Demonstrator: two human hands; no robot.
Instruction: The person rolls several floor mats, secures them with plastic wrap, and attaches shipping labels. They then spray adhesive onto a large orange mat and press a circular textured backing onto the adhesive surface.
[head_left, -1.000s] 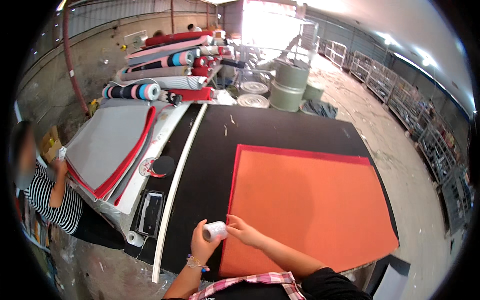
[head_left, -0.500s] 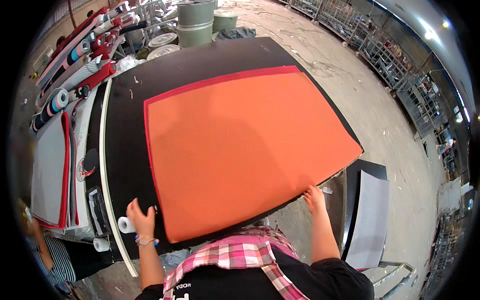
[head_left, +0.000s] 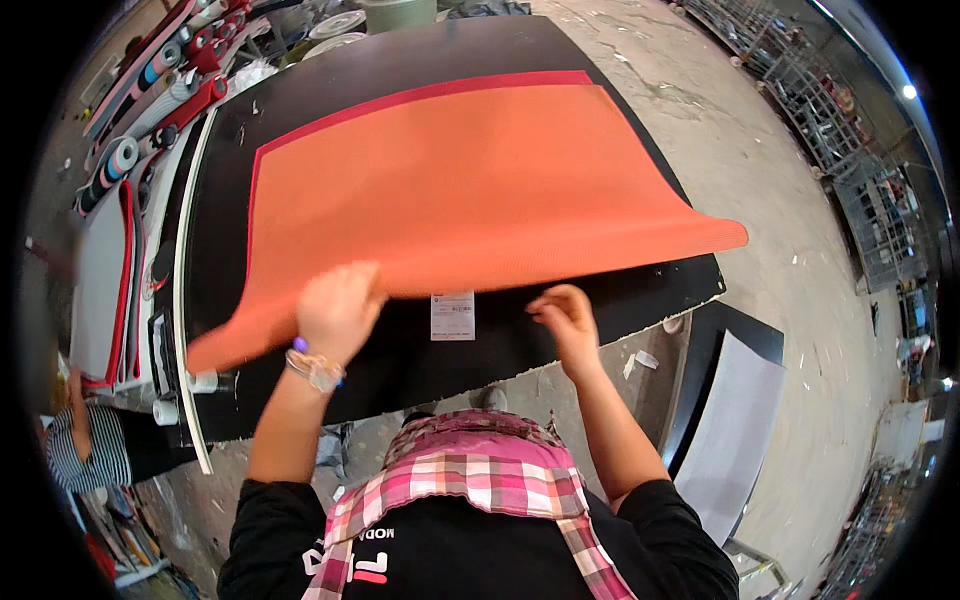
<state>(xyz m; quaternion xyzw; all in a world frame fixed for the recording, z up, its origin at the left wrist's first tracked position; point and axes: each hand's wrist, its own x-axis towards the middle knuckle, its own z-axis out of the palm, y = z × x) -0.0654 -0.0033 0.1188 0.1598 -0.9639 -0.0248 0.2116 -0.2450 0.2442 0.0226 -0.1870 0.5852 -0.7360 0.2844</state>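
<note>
A large orange sheet (head_left: 450, 190) lies over a red sheet (head_left: 420, 97), whose border shows along the far and left sides. The near edge of the orange sheet is raised off the black tabletop (head_left: 400, 370), and both its near corners flare outward. My left hand (head_left: 340, 312), somewhat blurred, is closed at that near edge, left of the middle. My right hand (head_left: 568, 328) is just below the edge and apart from it, with fingers curled toward the thumb; anything between them is too small to make out. A white printed label (head_left: 452, 316) lies on the tabletop between my hands.
A pale strip (head_left: 182, 270) runs along the table's left side. Beyond it are stacked grey and red sheets (head_left: 100, 285), rolled material (head_left: 110, 165) and a person in a striped top (head_left: 95, 445). A grey sheet (head_left: 735, 430) rests on a lower surface at right. Wire cages line the far right.
The near edge of the orange sheet has risen and moved away from me, uncovering the white label. My left hand has moved right and forward onto the sheet; my right hand has moved left and forward.
</note>
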